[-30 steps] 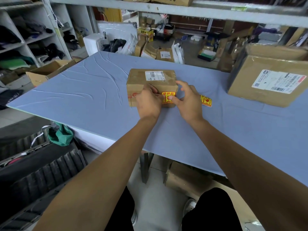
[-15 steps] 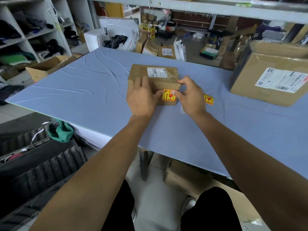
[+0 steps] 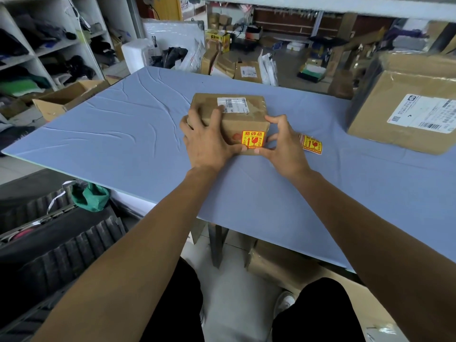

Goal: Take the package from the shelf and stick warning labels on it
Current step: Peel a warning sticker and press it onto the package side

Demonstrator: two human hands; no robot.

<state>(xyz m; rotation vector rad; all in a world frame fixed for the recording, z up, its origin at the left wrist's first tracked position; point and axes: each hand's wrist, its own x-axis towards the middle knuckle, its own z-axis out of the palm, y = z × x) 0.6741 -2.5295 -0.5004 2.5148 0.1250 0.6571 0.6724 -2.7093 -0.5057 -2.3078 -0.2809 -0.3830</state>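
cardboard makes up the package (image 3: 243,119), which is set on the blue table (image 3: 123,134) near its middle. a white shipping slip (image 3: 233,104) is stuck on its top, and a yellow and red warning label (image 3: 253,139) is stuck on the side that faces the person. the package is held between both hands. the left hand (image 3: 207,141) is laid over the near left corner, its fingers spread onto the top and its thumb pressed along the bottom edge below the label. the right hand (image 3: 283,144) is cupped around the near right corner, one finger hooked on the top edge and the thumb set at the bottom edge just beside the label. a second label (image 3: 311,144) lies flat on the table just right of the right hand, partly hidden by it. a larger box (image 3: 404,107) with its own white slip is seen well apart, at the right end of the table.
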